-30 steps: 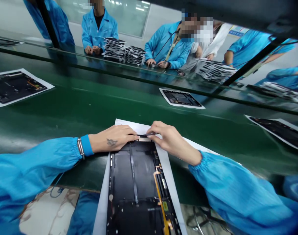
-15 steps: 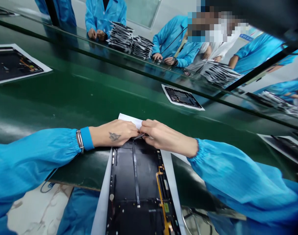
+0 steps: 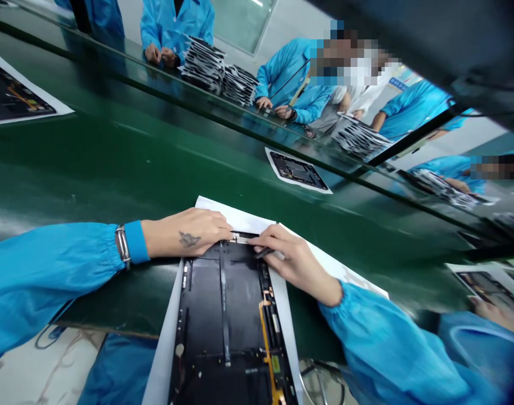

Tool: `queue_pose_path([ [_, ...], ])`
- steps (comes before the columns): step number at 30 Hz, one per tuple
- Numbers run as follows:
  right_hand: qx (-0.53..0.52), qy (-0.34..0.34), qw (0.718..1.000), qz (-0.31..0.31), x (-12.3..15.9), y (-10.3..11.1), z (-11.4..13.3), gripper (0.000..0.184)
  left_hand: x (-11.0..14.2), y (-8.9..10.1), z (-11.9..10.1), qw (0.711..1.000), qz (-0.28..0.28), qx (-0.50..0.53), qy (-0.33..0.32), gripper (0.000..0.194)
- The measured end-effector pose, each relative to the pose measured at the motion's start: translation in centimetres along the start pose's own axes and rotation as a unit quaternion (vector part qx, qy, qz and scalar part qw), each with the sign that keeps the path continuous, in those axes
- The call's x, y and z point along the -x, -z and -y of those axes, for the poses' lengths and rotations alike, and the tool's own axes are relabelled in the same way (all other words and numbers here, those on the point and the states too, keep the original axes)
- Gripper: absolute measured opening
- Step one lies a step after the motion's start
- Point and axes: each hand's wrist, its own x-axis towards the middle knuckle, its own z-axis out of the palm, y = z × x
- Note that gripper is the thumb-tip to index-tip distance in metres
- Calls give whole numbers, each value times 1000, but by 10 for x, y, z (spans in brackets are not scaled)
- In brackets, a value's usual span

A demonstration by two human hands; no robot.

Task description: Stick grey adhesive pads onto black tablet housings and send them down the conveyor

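An opened tablet housing point(image 3: 244, 298), black with an orange flex cable point(image 3: 264, 320) down its right side, lies lengthwise before me on white paper point(image 3: 210, 205). My left hand point(image 3: 198, 232) rests over its far left corner, fingers bent together against the edge; the fingertips are partly hidden. At the far right corner, my right hand point(image 3: 288, 253) has its thumb and fingers closed round a slim dark tool point(image 3: 263, 253), whose kind I cannot make out. Its index finger reaches to a pale metallic strip point(image 3: 241, 239) along the far edge, between both hands.
The green belt point(image 3: 156, 163) crosses in front of me, carrying another tablet housing point(image 3: 299, 170) on paper and one more point(image 3: 16, 98) at the left. Across it, co-workers in blue stand by stacked paper-lined parts point(image 3: 202, 64). A co-worker's hand point(image 3: 499, 315) touches a sheet-backed part at right.
My right hand has moved right and nearer, away from my left hand, uncovering the metallic strip. My left hand stays at the far edge. A co-worker's hand has come into view at right.
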Motion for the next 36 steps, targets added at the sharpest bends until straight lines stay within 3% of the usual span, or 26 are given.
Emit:
queue_pose_path([
  [4, 4, 10, 1000, 9, 9, -6, 5, 29, 0, 3, 0, 999, 25, -17, -20, 29],
  [10, -28, -62, 998, 10, 17, 9, -2, 27, 1, 2, 0, 999, 26, -19, -19, 29],
  [14, -55, -96, 994, 8, 7, 10, -2, 17, 0, -2, 1, 1000, 16, -15, -17, 28],
  [19, -13, -102, 994, 27, -12, 1, -5, 14, 0, -1, 2, 1000, -1, 17, -20, 28],
  [27, -70, -46, 996, -28, -18, -15, 2, 20, -1, 2, 2, 996, 11, 89, -5, 30],
  [36, 7, 23, 1000, 2, -8, -15, -3, 40, 0, 4, 2, 997, 16, 80, -4, 28],
])
